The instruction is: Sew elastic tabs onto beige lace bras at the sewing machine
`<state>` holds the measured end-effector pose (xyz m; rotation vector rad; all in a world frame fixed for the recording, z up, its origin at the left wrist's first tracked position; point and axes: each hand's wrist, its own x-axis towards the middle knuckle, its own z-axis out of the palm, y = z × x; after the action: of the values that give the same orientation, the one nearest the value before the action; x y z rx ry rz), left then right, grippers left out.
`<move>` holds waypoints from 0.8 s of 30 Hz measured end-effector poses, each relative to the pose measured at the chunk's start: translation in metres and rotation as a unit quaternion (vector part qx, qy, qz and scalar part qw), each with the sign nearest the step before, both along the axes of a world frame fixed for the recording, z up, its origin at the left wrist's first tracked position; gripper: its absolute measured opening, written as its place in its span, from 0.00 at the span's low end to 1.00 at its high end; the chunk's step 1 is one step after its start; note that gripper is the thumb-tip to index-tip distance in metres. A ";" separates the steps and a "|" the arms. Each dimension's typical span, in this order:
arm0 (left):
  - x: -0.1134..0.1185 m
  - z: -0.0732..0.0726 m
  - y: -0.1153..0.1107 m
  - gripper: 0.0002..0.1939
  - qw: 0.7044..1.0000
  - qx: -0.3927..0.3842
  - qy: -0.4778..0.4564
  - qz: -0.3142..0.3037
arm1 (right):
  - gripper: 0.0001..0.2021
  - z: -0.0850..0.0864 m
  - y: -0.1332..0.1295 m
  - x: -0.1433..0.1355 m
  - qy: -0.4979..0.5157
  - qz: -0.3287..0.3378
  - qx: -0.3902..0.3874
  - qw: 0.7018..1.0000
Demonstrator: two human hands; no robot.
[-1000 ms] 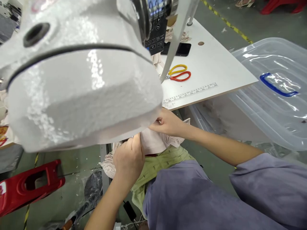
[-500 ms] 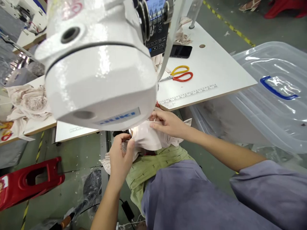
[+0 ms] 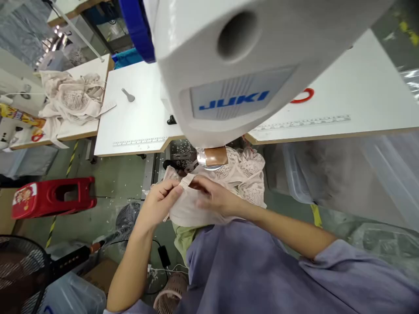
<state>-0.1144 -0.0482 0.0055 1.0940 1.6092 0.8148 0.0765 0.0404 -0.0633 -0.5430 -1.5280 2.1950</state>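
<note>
A pale beige lace bra (image 3: 250,168) lies over my lap beneath the sewing machine head (image 3: 235,100). A smooth fabric panel (image 3: 186,211) of it hangs towards me. My left hand (image 3: 159,200) pinches the upper edge of this panel between thumb and fingers, by a short folded band (image 3: 187,179). Close beside it, my right hand (image 3: 218,198) has its fingertips tucked at the same edge; its thumb is blurred against the panel. The machine's rounded end with a brown patch (image 3: 216,156) sits just above the fabric, behind my hands. The needle area is hidden.
White table sections (image 3: 137,109) with printed rulers flank the machine. A red scissor handle (image 3: 303,96) shows at right, a small grey tool (image 3: 128,95) at left. More beige garments (image 3: 72,100) lie far left. A red stool (image 3: 55,196), a fan (image 3: 22,272) and a plastic bin (image 3: 330,174) stand around.
My view has shifted left and closer to the machine. The bra has come out towards me, and my right hand has moved in next to my left at the fabric edge.
</note>
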 end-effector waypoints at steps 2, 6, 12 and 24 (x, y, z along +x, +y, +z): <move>-0.006 -0.001 -0.003 0.15 0.997 -0.019 0.063 -0.032 | 0.23 -0.019 -0.001 -0.023 0.020 -0.044 -0.174 0.984; -0.006 -0.034 -0.003 0.11 0.971 0.030 0.232 0.042 | 0.13 -0.047 -0.008 -0.036 0.015 -0.171 -0.225 0.959; 0.026 -0.101 -0.002 0.16 0.988 0.018 0.024 0.150 | 0.04 -0.073 -0.020 -0.012 -0.060 -0.224 0.205 0.951; 0.054 -0.062 -0.001 0.15 0.993 0.039 0.003 0.113 | 0.16 -0.048 0.000 0.016 -0.140 -0.176 0.413 0.883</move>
<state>-0.0604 -0.0494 -0.0561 0.9792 1.7401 1.0315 0.0926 0.0401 -0.1110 -0.7718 -2.1082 1.0646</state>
